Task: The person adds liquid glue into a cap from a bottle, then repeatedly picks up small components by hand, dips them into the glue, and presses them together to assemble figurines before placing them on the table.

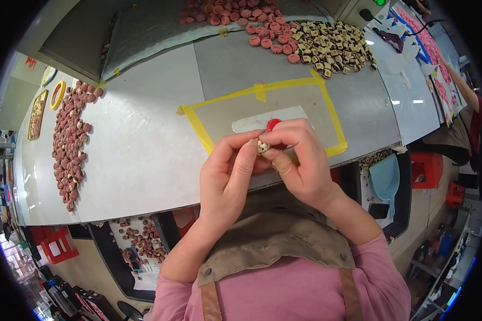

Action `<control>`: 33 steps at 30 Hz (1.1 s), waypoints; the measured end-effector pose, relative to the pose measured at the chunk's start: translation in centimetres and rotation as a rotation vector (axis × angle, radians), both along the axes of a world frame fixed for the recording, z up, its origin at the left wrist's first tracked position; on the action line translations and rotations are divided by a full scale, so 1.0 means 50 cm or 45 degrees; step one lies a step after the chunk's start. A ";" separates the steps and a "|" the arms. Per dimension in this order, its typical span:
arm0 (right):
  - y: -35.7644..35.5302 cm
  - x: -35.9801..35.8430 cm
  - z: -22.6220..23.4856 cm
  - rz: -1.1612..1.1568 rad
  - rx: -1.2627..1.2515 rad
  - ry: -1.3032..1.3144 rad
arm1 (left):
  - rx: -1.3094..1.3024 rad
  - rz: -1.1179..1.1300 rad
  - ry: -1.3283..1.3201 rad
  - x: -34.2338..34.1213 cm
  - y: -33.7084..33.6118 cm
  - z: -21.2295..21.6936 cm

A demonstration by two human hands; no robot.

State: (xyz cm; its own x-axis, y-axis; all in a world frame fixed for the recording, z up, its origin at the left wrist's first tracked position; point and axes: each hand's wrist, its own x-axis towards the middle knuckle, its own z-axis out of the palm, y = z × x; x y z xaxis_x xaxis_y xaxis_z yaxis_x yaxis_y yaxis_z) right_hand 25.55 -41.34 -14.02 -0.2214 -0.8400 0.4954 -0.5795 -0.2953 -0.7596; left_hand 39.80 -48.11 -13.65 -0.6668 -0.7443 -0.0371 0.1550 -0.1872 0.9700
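Note:
Both hands meet in front of me over the near edge of the table [139, 176]. My left hand [227, 174] pinches a small whitish piece with dark spots [263, 146] between thumb and fingertips. From the other side, my right hand [305, 163] grips the same piece. Fingers cover most of it, so its full shape is hidden. Just beyond the fingertips sits a round red cap-like thing [273, 124], partly behind my right hand. A pale rounded strip [246, 124] lies under it on a mat [225, 115] bordered with yellow tape [334, 115].
Pink scalloped pieces [262, 32] and cream-and-dark square pieces [332, 45] are heaped at the back. Reddish-brown pieces [69, 144] line the left, near a yellow tape roll [58, 95]. Below the edge are an open drawer [128, 267] and a blue dustpan [384, 176]. Another person's arm [460, 85] shows far right.

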 end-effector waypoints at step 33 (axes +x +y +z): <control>0.024 -0.022 0.009 -0.020 -0.142 0.165 | 0.211 0.008 0.090 -0.020 0.014 0.029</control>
State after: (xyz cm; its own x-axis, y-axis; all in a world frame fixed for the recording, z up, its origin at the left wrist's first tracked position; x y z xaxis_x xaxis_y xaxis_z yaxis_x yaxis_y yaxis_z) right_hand 24.44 -40.15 -13.59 -0.1620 -0.7751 0.6108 -0.6756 -0.3641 -0.6411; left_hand 38.81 -47.41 -12.19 -0.6672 -0.7362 -0.1131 0.2232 -0.3425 0.9126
